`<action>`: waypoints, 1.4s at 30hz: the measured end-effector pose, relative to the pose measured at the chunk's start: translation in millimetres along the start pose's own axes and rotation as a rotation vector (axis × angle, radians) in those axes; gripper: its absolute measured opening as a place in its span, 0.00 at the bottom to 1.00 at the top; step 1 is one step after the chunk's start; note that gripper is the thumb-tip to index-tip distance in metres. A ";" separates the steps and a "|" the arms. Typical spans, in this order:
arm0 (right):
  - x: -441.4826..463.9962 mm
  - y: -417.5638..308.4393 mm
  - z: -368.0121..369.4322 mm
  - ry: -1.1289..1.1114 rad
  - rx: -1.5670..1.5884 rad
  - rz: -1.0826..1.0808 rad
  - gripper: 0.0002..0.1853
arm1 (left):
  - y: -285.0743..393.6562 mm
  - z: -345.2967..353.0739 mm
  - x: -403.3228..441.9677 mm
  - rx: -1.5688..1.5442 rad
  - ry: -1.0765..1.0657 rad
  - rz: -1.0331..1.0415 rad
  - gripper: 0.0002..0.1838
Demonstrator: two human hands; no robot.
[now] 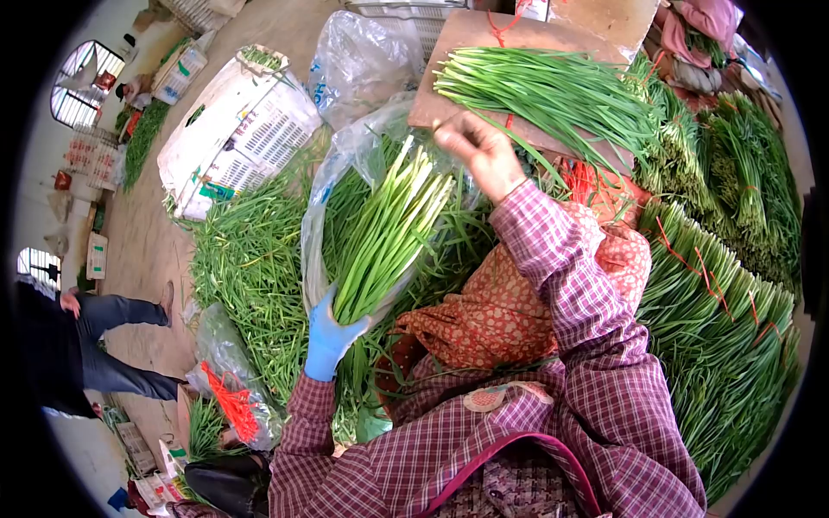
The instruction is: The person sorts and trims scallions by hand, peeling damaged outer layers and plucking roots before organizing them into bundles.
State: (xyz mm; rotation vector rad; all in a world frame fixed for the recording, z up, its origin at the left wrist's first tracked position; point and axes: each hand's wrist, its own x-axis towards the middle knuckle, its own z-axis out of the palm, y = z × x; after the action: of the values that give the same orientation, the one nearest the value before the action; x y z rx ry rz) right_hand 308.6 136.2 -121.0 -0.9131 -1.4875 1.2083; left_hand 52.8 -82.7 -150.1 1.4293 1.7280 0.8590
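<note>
Bunch of green stalks (pixel 380 242) is held btw thumb and fingers of the left grip (pixel 331 338), which is gloved in blue. Thumb's splayed out to one side, fingers are set along the other, so it's only part closed, w/ the stalks cradled more than clamped afaict. Main thing imo: long axis runs forward from that grip and leans a bit right, pale cut ends farthest off, leafy part at the glove. Leaf tips can't be traced for sure past the wrist, fwiw.

Pale ends are pointed up near the right grip (pixel 488 160), so that one's nearer to them; the left is nearer to the leafy part. Right grip is bare and nearly closed, fingers curled to the thumb; can't tell if anything thin is pinched in it. It's held beside the near edge of the brown board (pixel 458 30), w/ laid-out greens (pixel 544 86) just beyond.

Pose: left forearm (pixel 309 406) is pointed forward, right forearm (pixel 553 250) is angled forward and inward. Clear bag (pixel 313 216) is spread around the bunch, ahead of the left grip.
</note>
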 end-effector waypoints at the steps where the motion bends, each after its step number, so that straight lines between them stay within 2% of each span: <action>1: 3.0 -1.1 -6.0 0.094 0.122 -0.026 0.09 | -0.9 -0.1 -0.3 -0.002 -0.001 0.001 0.36; 2: 3.5 -4.5 -22.4 0.056 0.162 0.070 0.10 | -2.0 -0.4 -1.2 -0.053 0.014 -0.022 0.35; 3: 3.5 -12.0 -29.8 0.184 0.311 0.133 0.09 | -3.1 -1.1 -2.6 -0.104 0.030 -0.046 0.35; 5: 1.6 -26.9 -46.8 0.361 0.455 0.080 0.06 | -13.1 -2.3 -3.6 -0.135 0.060 -0.049 0.34; 6: 1.2 -23.5 -50.1 0.355 0.456 0.084 0.06 | -14.6 -3.9 -3.9 -0.110 0.064 -0.049 0.34; 8: 1.5 -17.0 -55.5 0.140 -0.051 -0.079 0.09 | -27.2 -5.0 -3.1 -0.032 0.095 -0.015 0.34; 9: -1.3 -21.0 -43.4 0.109 -0.341 -0.101 0.16 | -23.4 -4.7 -2.0 -0.032 0.090 -0.012 0.34; 11: -7.9 -39.2 -15.7 -0.015 -0.561 -0.033 0.22 | -11.2 -2.9 -0.5 -0.095 0.068 -0.061 0.35; 13: -3.5 -28.1 5.8 -0.077 -0.563 -0.049 0.26 | -6.4 -1.7 -0.9 -0.076 0.064 -0.036 0.36; 14: -1.8 -18.7 12.1 -0.106 -0.586 -0.072 0.23 | -4.6 -1.4 -1.2 -0.061 0.062 -0.012 0.36; 15: -0.5 -19.9 15.5 -0.145 -0.510 -0.062 0.18 | -2.4 -1.4 -1.9 -0.061 0.066 -0.013 0.36; 18: 0.4 -9.5 23.2 -0.077 -0.345 -0.060 0.14 | -0.6 -2.0 -2.7 -0.091 0.057 -0.019 0.35; 20: 1.0 -4.9 23.4 -0.018 0.102 0.001 0.12 | -4.3 -2.7 -1.0 -0.060 0.050 -0.016 0.34; 21: 3.6 -6.1 18.4 0.041 0.160 -0.010 0.10 | -4.4 -3.1 0.0 -0.061 0.049 -0.016 0.34; 23: 9.1 -27.3 -6.5 0.154 0.600 0.170 0.07 | -6.0 -4.8 -0.8 -0.094 0.070 -0.010 0.34; 25: 14.5 -31.6 -44.9 0.267 0.670 0.129 0.10 | -16.2 -8.0 -1.5 -0.122 0.095 -0.029 0.35; 27: 7.1 -46.1 -69.3 0.415 0.497 0.129 0.10 | -22.1 -12.6 -3.0 -0.132 0.138 -0.040 0.35; 29: 3.0 -43.1 -95.6 0.023 -0.038 0.064 0.13 | -32.4 -15.1 -3.5 -0.073 0.160 -0.030 0.35; 30: -5.7 -43.8 -77.3 -0.072 -0.211 0.085 0.16 | -30.2 -14.1 -1.6 -0.102 0.174 -0.025 0.36; 31: -11.4 -19.1 -65.9 -0.111 -0.626 -0.258 0.19 | -27.7 -13.0 0.5 -0.132 0.186 -0.017 0.36; 33: -36.6 -26.6 -15.7 -0.023 -0.958 -0.371 0.24 | -25.2 -11.8 4.7 -0.148 0.185 -0.022 0.36; 35: -49.4 -27.1 23.7 -0.041 -0.881 -0.397 0.26 | -26.8 -10.3 6.8 -0.065 0.219 0.039 0.37; 37: -55.1 -35.3 52.5 -0.203 -0.976 -0.144 0.25 | -17.5 -10.5 5.7 -0.052 0.216 0.032 0.37; 39: -56.6 -26.0 65.5 -0.223 -0.796 -0.234 0.22 | -9.9 -9.7 5.9 -0.044 0.212 0.034 0.37; 41: -58.0 -18.2 67.6 -0.323 -0.633 -0.168 0.18 | -7.0 -9.9 5.9 -0.014 0.237 0.043 0.37; 42: -58.4 -21.4 62.7 -0.468 -0.452 -0.105 0.16 | -7.0 -11.3 6.7 -0.015 0.241 0.044 0.37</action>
State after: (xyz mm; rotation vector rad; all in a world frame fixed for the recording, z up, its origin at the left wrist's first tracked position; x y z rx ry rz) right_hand 262.5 61.1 -115.1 -0.8597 -2.2193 1.0698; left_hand 38.7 -77.8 -151.0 1.4054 1.8669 1.1037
